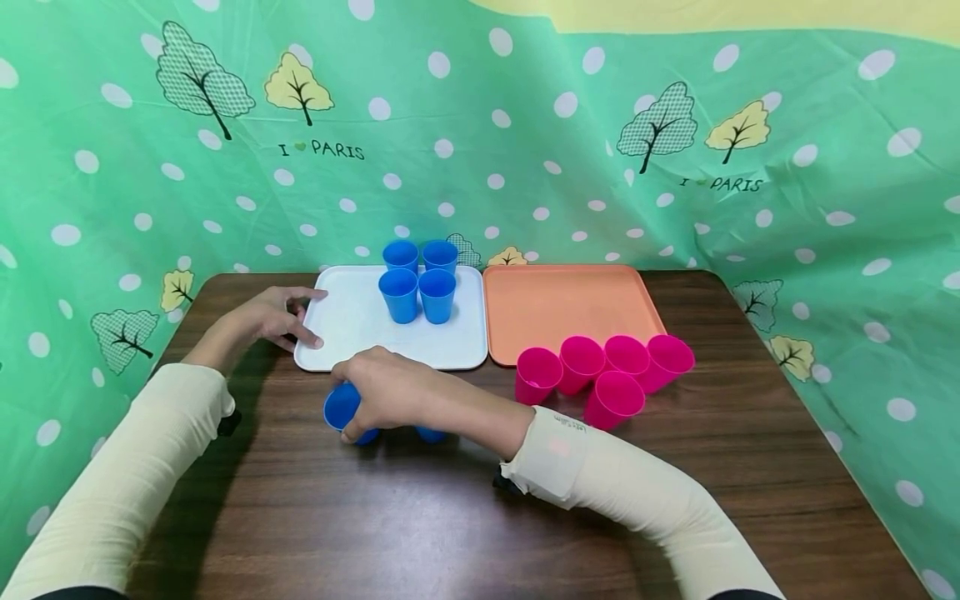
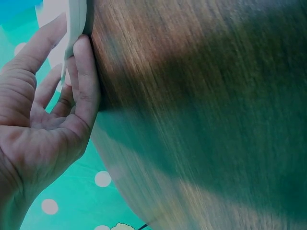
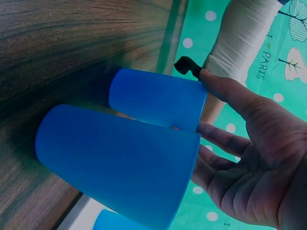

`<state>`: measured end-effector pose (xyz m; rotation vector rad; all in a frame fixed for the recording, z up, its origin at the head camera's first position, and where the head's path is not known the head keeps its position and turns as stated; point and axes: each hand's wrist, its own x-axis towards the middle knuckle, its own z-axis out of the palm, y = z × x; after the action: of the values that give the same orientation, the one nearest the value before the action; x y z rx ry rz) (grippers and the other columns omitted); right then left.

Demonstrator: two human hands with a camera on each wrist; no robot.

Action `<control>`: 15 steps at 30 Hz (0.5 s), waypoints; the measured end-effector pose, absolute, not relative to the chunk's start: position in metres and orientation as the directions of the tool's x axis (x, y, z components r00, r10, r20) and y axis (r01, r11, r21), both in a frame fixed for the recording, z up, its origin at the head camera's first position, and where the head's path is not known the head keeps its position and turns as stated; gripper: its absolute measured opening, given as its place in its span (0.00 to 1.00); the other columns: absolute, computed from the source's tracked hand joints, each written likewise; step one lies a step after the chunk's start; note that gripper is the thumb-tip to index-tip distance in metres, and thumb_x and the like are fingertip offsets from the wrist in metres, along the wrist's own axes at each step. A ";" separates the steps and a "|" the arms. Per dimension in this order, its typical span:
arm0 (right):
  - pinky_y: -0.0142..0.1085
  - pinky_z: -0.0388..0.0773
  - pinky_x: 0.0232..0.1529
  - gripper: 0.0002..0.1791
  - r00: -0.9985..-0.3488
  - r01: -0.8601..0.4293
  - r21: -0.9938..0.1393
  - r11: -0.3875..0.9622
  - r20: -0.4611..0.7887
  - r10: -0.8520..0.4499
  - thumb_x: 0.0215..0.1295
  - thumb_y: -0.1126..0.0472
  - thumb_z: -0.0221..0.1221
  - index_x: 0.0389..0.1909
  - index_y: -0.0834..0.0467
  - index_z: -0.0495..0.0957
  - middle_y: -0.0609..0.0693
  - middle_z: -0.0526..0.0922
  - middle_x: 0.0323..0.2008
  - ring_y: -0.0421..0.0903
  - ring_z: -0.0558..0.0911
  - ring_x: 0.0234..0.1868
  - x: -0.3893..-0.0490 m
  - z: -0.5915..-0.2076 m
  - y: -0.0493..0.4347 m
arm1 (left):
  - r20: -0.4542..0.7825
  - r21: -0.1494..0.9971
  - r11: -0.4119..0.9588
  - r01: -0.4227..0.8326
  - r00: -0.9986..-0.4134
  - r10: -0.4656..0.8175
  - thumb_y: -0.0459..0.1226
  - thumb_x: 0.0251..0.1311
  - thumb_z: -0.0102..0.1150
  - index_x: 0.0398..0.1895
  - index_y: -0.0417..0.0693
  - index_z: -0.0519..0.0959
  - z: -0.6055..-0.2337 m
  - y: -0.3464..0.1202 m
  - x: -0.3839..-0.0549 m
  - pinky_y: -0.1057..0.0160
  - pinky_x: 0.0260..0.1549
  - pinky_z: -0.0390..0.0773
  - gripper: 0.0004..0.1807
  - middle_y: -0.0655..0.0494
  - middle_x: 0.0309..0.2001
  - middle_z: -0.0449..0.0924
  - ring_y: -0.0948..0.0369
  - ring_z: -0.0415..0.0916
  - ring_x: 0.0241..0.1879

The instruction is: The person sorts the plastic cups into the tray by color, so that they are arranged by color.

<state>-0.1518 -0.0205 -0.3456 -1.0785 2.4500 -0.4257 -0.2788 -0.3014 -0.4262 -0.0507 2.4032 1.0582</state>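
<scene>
My left hand (image 1: 273, 321) grips the left edge of a white tray (image 1: 337, 333); in the left wrist view, its thumb and fingers (image 2: 86, 81) lie on either side of the tray's rim (image 2: 76, 28). Toward the right half of that tray, several blue cups (image 1: 401, 297) stand upright in two rows. In front of the tray, my right hand (image 1: 393, 390) pinches a blue cup (image 1: 341, 406) at its rim, over the table. Another blue cup (image 3: 115, 163) stands beside it in the right wrist view, mostly hidden under my right hand in the head view.
An orange tray (image 1: 566, 308) lies against the white one's right side. Several pink cups (image 1: 615, 400) stand close together at its front edge, near my right sleeve (image 1: 637, 483). The wooden table (image 1: 360, 525) ends at a green polka-dot cloth (image 1: 465, 175) behind.
</scene>
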 end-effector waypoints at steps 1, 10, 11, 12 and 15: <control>0.36 0.89 0.60 0.37 -0.606 -0.618 -0.441 0.650 -0.260 -0.752 0.64 0.45 0.83 0.72 0.52 0.84 0.48 0.90 0.64 0.45 0.86 0.63 -0.152 -0.345 -0.020 | -0.465 0.680 0.696 -0.231 -0.870 0.166 0.32 0.58 0.87 0.90 0.47 0.63 -0.426 -0.301 -0.279 0.53 0.39 0.94 0.58 0.47 0.45 0.68 0.54 0.75 0.40; 0.44 0.89 0.66 0.37 -0.639 -0.572 -0.475 0.669 -0.253 -0.726 0.65 0.46 0.83 0.72 0.51 0.84 0.50 0.89 0.67 0.49 0.86 0.66 -0.156 -0.339 -0.011 | -0.463 0.680 0.697 -0.227 -0.870 0.168 0.32 0.58 0.87 0.90 0.47 0.63 -0.426 -0.302 -0.279 0.54 0.39 0.94 0.59 0.48 0.45 0.68 0.54 0.75 0.40; 0.45 0.89 0.66 0.37 -0.645 -0.564 -0.479 0.673 -0.253 -0.721 0.64 0.45 0.83 0.72 0.50 0.84 0.50 0.89 0.67 0.49 0.86 0.66 -0.156 -0.338 -0.010 | -0.464 0.678 0.699 -0.227 -0.870 0.168 0.32 0.58 0.87 0.90 0.47 0.63 -0.427 -0.302 -0.280 0.54 0.39 0.94 0.58 0.48 0.45 0.68 0.54 0.75 0.41; 0.45 0.89 0.67 0.37 -0.652 -0.557 -0.483 0.676 -0.251 -0.716 0.64 0.45 0.83 0.72 0.50 0.84 0.51 0.89 0.68 0.49 0.86 0.67 -0.157 -0.338 -0.009 | -0.465 0.677 0.700 -0.226 -0.869 0.168 0.32 0.58 0.87 0.90 0.47 0.63 -0.427 -0.302 -0.280 0.54 0.39 0.94 0.59 0.47 0.45 0.68 0.54 0.75 0.41; 0.47 0.90 0.67 0.38 -0.674 -0.533 -0.499 0.683 -0.237 -0.699 0.64 0.45 0.83 0.73 0.51 0.84 0.52 0.88 0.69 0.51 0.86 0.68 -0.160 -0.336 -0.005 | -0.467 0.673 0.704 -0.225 -0.868 0.169 0.32 0.58 0.88 0.90 0.47 0.63 -0.427 -0.303 -0.280 0.54 0.39 0.94 0.59 0.47 0.46 0.67 0.54 0.75 0.41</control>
<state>-0.1602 -0.0048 -0.3360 -0.9593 2.4844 -0.5518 -0.2801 -0.3030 -0.4272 -0.0426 2.4065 1.0425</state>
